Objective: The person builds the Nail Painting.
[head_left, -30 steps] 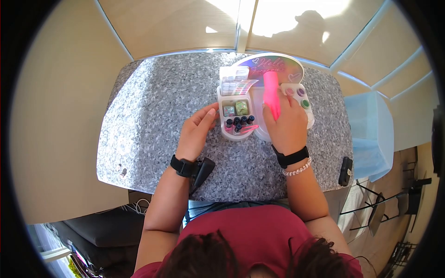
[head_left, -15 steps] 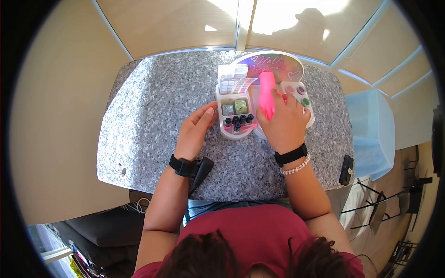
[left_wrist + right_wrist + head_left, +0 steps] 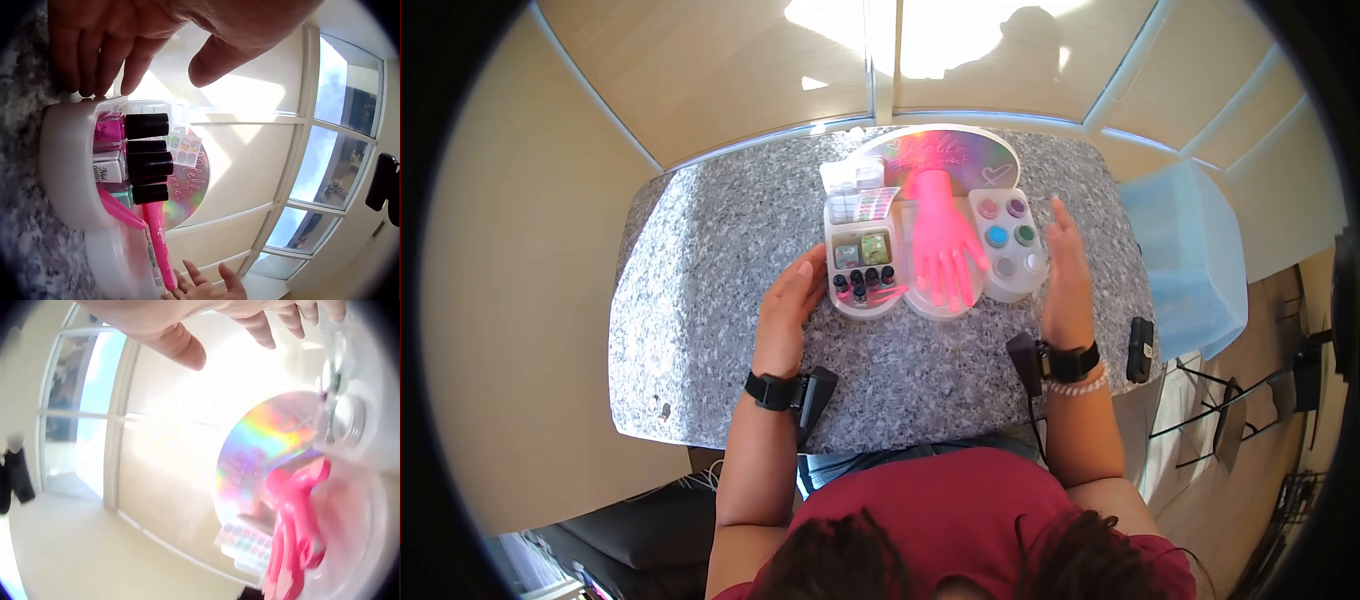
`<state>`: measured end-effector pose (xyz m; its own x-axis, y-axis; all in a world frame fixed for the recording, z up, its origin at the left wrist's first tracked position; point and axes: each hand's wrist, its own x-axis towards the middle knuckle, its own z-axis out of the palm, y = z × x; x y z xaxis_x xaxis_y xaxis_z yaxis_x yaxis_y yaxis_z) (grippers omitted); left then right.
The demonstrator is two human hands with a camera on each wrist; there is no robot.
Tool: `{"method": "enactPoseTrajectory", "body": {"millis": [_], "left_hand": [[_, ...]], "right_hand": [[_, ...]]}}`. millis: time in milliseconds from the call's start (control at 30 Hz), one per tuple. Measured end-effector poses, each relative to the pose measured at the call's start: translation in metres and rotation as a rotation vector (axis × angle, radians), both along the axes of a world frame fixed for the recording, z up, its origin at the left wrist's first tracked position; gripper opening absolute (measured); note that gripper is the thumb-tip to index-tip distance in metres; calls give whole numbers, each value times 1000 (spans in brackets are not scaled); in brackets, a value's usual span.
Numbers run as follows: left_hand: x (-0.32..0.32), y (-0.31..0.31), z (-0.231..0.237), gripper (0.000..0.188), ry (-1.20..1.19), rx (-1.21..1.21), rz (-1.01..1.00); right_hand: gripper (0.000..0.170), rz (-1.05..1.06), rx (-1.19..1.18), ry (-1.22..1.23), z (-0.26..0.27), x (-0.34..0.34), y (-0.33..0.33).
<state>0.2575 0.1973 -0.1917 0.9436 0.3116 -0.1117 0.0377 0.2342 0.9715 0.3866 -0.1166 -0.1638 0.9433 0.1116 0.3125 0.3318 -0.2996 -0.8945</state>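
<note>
A pink model hand (image 3: 943, 240) lies fingers toward the person in the middle section of a white tray set (image 3: 865, 311). The left hand (image 3: 784, 305) rests with its fingertips at the tray's left side. Small polish bottles with black caps (image 3: 149, 164) and pink tweezers (image 3: 122, 209) stand in the left section near it. My right hand (image 3: 1069, 280) is raised beside the tray's right section, fingers extended, holding nothing; in the right wrist view the hand (image 3: 250, 319) hangs over the jars. Round pots, one blue (image 3: 997, 236), fill that right section.
An iridescent round-topped board (image 3: 1000, 160) stands at the tray's back, with nail sticker sheets (image 3: 875, 204) at its left. The speckled grey table (image 3: 700, 300) extends around. A black device (image 3: 1140, 350) lies at its right edge, beside a translucent blue bin (image 3: 1195, 260).
The right hand has let go of the pink model hand and moved right, off the tray. The model hand now lies in the middle section. The left hand stays by the tray; the head view has shifted.
</note>
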Motion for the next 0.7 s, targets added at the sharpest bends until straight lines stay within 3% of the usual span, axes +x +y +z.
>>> {"method": "enactPoseTrajectory", "body": {"millis": [133,167,233,367,467,533,600,700], "left_hand": [[0,-1,-4,61,13,3,29],[-1,0,-4,62,10,9,38],[-1,-2,-5,64,23,21,38],[1,-1,-5,67,44,11,50],[0,0,-2,63,53,-26,69],[-1,1,-4,62,55,-63,85],[0,4,-6,47,-104,35,401],[-7,19,-12,36,-148,-116,564]], "right_hand": [[66,19,732,618,-13,18,-38],[66,18,739,616,-22,17,-39],[62,125,522,385,-39,7,-35],[55,145,624,422,-41,4,-22],[54,-34,727,385,-51,9,-20],[38,-417,747,274,-43,9,-16],[33,-381,822,222,-49,15,-22],[25,-327,910,192,-61,24,-35]]}}
